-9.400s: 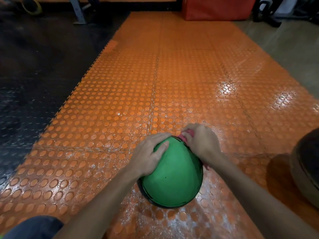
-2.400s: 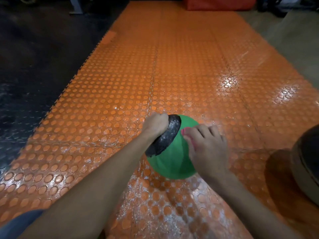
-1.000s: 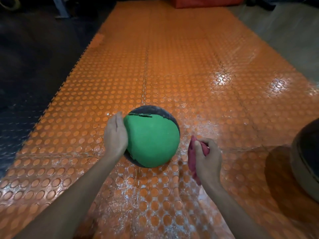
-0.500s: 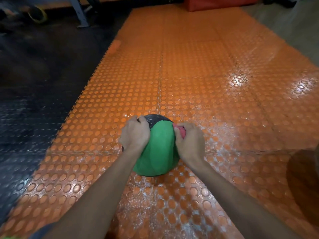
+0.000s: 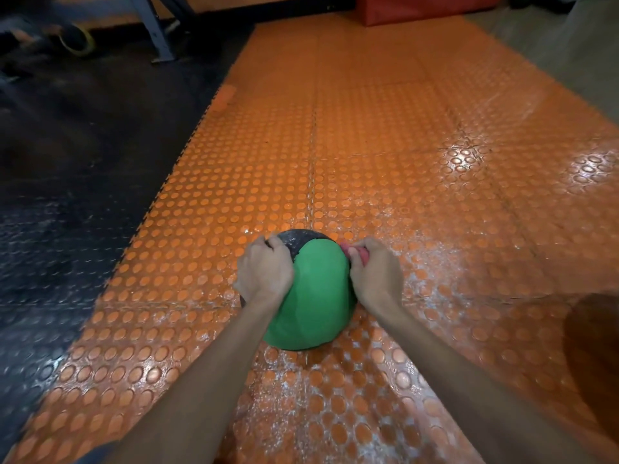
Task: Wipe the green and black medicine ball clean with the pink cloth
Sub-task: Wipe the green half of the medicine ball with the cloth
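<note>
nearest the lens, two bare forearms stretched forward over orange studded rubber floor tiles (image 5: 418,182), glossy and dusted with white residue. between the wrists, resting on those tiles, a green and black rubber medicine ball (image 5: 313,296), green panel turned toward the camera, black textured panel at the far top. left hand (image 5: 264,272) clamped on the ball's upper left side, fingers curled over onto the black panel. right hand (image 5: 373,279) pressed against the ball's right side, fingers and thumb closed round a crumpled pink cloth (image 5: 359,255), only a small fold of it showing past the fingers, touching the ball's upper right edge. at the right edge of the frame, a dark rounded shape (image 5: 596,349), too blurred to identify. to the left, alongside the orange strip, black textured rubber flooring (image 5: 60,202). to the far right, bare grey floor (image 5: 569,51). farthest back, a red padded block (image 5: 412,8) at the head of the tiles, a grey metal frame leg (image 5: 155,38) on the black flooring, and near it a blurred yellow loop (image 5: 88,41).
</note>
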Available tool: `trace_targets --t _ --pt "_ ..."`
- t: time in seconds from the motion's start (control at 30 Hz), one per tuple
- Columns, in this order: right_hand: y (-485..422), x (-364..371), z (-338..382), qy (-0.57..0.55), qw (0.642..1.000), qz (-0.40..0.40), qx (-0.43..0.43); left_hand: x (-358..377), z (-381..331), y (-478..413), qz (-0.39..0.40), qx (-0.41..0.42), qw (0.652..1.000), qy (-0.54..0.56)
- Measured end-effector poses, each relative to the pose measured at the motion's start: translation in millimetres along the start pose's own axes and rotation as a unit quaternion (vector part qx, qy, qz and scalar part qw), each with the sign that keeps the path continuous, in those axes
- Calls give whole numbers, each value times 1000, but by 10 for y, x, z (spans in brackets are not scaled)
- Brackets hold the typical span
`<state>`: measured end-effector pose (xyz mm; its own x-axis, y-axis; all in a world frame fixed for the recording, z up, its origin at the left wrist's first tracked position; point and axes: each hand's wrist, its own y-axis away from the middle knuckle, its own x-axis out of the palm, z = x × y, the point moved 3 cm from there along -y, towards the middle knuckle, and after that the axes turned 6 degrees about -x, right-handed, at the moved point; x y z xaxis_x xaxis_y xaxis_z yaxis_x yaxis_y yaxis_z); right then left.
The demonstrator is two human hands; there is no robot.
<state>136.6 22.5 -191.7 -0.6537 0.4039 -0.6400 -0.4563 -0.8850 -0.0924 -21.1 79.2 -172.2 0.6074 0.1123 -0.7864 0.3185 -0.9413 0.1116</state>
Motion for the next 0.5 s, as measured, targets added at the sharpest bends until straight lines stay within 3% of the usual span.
trace_targets --t 0.13,0.17,0.27,0.37,0.43,0.5 --pt "550 46 345 69 954 -112 -269 -35 18 -34 23 -26 999 7" --pt "506 22 303 72 953 -112 -273 -41 17 -21 24 -18 1000 9" --pt "177 2 46 32 994 -47 -96 -25 46 36 18 15 1000 21" --pt "-3 6 -16 3 1000 10 -16 -8 40 -1 24 11 999 20" --pt "24 -39 130 36 998 13 -40 0 41 -19 18 1 1000 19" --pt "199 -57 364 71 987 -18 -142 1 49 -30 7 -2 1000 12"
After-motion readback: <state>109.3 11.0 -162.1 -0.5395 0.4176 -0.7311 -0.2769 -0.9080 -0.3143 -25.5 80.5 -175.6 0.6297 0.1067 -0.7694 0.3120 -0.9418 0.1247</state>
